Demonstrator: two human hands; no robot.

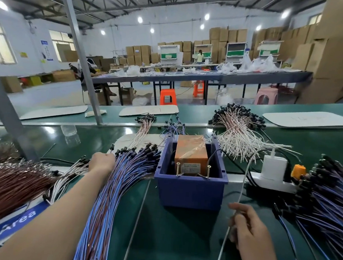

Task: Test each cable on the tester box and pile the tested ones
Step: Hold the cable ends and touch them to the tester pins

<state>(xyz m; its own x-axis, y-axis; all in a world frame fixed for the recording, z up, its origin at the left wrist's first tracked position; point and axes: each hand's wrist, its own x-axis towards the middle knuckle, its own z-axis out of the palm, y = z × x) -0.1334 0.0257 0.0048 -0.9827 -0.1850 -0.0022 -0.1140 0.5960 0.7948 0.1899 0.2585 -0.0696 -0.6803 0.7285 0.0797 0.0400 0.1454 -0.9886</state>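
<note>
Evidently the left hand (101,163) was stretched out to the connector ends of the blue-and-brown cables (109,196), a fanned bundle running from the near edge of the desk (179,242) toward its middle. This was probably to single out the next one for testing. Its fingers were hidden behind the back of the hand, so I could not tell whether they held anything.

The right hand (248,228), by the near edge right of centre, had its fingers (241,218) curled, pinching a thin white cable (244,181). That cable rose toward the white adapter (274,167) on the power strip (272,182). Whether it was a test piece or the adapter's own lead could not be told.

The orange tester box (191,157) sat in a blue bin (190,192) at the desk's middle. Its two brass posts (177,169) faced the person, likely so that cable ends could be touched to them with little reach.

White cables (239,138) were heaped beyond the bin toward the far edge, dark blue cables (328,197) lay at the right edge, and brown cables (10,185) at the left. The fanned bundle crowded the bin's left wall, so a lifted cable might have snagged its neighbours.
</note>
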